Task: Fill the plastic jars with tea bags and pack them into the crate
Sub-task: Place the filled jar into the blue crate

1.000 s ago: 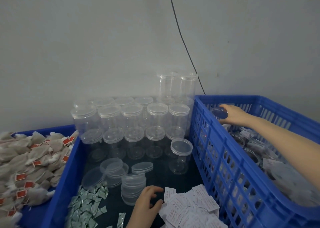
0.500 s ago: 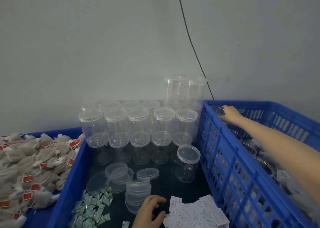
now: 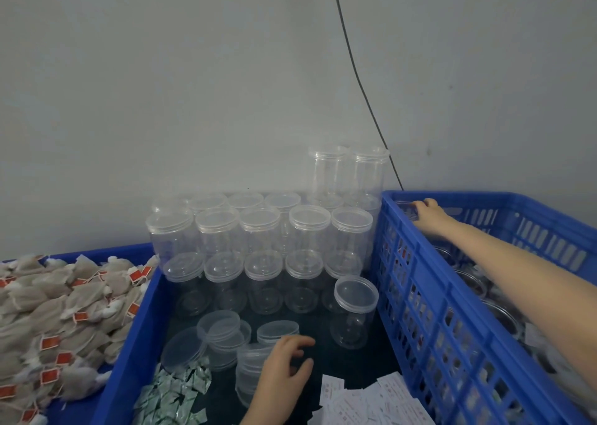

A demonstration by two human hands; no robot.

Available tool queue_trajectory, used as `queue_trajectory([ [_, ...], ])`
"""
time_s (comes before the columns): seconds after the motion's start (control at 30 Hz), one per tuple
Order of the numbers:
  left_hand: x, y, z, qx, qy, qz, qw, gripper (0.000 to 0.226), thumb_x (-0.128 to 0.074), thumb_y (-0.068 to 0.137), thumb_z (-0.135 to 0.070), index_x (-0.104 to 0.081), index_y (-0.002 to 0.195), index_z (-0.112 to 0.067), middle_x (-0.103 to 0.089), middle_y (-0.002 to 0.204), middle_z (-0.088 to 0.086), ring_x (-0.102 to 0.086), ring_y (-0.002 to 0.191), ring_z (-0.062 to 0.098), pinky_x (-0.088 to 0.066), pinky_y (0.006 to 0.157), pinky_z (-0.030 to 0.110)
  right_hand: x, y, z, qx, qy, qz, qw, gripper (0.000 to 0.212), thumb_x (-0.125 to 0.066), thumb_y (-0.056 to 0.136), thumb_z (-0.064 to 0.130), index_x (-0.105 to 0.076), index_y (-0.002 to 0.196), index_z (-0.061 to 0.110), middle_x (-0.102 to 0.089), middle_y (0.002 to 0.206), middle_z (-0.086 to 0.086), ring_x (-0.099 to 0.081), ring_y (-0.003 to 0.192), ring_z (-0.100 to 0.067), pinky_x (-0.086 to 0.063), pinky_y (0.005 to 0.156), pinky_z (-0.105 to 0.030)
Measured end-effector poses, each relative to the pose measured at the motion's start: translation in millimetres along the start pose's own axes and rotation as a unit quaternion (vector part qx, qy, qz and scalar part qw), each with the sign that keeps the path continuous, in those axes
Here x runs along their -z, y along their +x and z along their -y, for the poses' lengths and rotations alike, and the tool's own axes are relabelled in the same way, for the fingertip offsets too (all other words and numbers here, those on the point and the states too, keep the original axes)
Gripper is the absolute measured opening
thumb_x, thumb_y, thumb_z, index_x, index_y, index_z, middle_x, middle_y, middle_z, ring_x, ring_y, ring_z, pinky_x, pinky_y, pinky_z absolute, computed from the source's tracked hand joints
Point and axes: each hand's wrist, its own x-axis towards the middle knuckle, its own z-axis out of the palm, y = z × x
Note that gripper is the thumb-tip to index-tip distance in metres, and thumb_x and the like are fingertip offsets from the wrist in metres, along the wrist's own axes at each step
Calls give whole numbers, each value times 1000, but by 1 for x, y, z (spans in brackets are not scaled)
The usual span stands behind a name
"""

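Note:
My right hand (image 3: 427, 215) reaches into the far left corner of the blue slatted crate (image 3: 452, 279) and grips the clear lid of a jar (image 3: 404, 207) there. More filled jars (image 3: 475, 282) stand in the crate under my forearm. My left hand (image 3: 284, 382) hovers with loosely curled fingers over a stack of clear lids (image 3: 250, 369) and holds nothing. Rows of empty lidded plastic jars (image 3: 310, 227) fill the back of the middle blue bin (image 3: 129, 360). One jar (image 3: 355, 308) stands alone in front. Tea bags (image 3: 64, 311) with red tags are heaped at the left.
Loose lids (image 3: 223, 331) lie on the bin floor, silver-green sachets (image 3: 174, 395) at the front left and white paper slips (image 3: 365, 402) at the front right. A grey wall with a black cable (image 3: 355, 69) stands close behind. Two jars (image 3: 349, 172) are stacked higher at the back.
My right hand has carried the jar further toward the crate's far left corner. My left hand stays near the lid stack, its fingers a little more spread.

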Motion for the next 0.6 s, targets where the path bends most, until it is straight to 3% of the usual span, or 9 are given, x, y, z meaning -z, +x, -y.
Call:
queue_trajectory([
  [0.13,7,11,-11,-24,-25,-20,999,31,-60,90,-7,-58,99,-37,-55,113,-15,-54,104,0,-42,80,8,15,-5,1,21,-45,-14,999,77,-58,95,40,-22,154,7,-19,161,-15,-26,146,-32,-32,112,-47],
  [0.3,20,24,-28,-36,-27,-37,998,31,-56,91,-7,-57,102,-36,-53,114,-16,-54,103,-3,-44,82,7,35,-16,11,39,7,-17,999,78,-64,92,37,-27,152,4,-31,157,-16,-36,140,-32,-37,109,-45],
  [0.47,37,33,-44,-38,-31,-59,997,26,-56,92,-8,-58,108,-29,-56,115,-8,-57,99,0,-47,75,8,47,-40,37,80,26,-112,990,67,-61,95,27,-30,151,6,-35,155,-14,-41,136,-31,-41,104,-45],
  [0.6,52,43,-54,-37,-5,-72,997,28,-56,92,-11,-60,117,-23,-56,120,-5,-55,99,0,-44,84,13,45,-70,79,148,55,-165,974,60,-58,95,26,-34,147,9,-39,152,-9,-43,135,-27,-41,104,-43],
])
